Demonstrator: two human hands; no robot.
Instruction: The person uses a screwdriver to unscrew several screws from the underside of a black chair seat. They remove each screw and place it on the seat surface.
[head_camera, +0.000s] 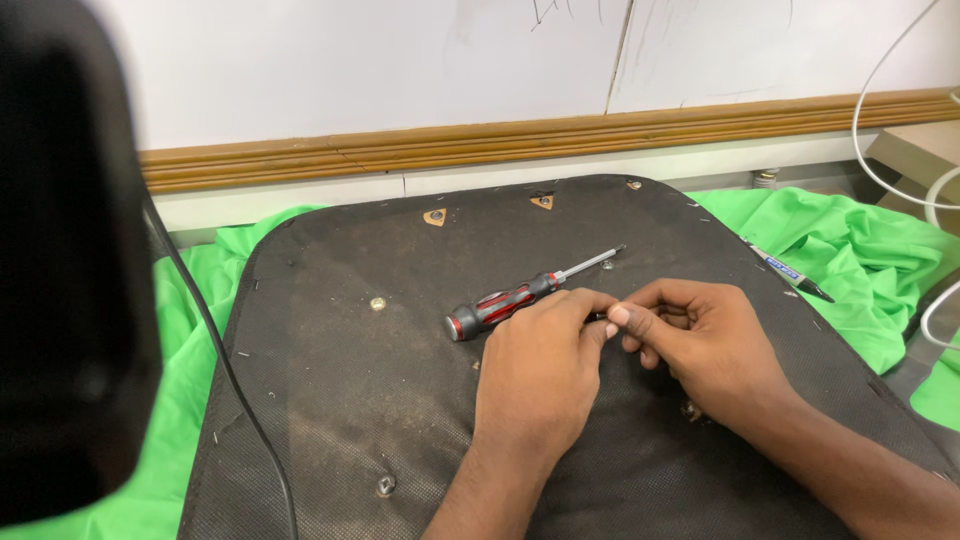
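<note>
**Desk:** What does the head view show?

**Operator:** I see both hands meeting at the middle of a black fabric-covered panel (400, 380) that lies flat on a green cloth (860, 250). The left hand (540, 375) and the right hand (705, 345) touch at the fingertips, pressed together around something small and dark; I cannot tell what it is, as the fingers hide it.

**Desk:** And the screwdriver?

**Operator:** The screwdriver (520, 296) lies on the panel just beyond the left hand's knuckles, touching or almost touching them. Its long axis runs on a diagonal: the red-and-black handle sits at the lower left, with its grey butt end toward me, and the thin metal shaft points up and to the right, toward the wall. Neither hand holds it.

**Desk:** Anything else around them?

**Operator:** A metal fitting (378, 303) sits in the panel left of the handle, another (386, 486) near the panel's front edge. Two small triangular tabs (435, 217) show near the far edge. A pen (790, 272) rests on the cloth at the panel's right side, tip pointing down-right. A black cable (225, 365) runs along the left edge of the panel, and a wooden moulding (520, 135) crosses the white wall behind.
</note>
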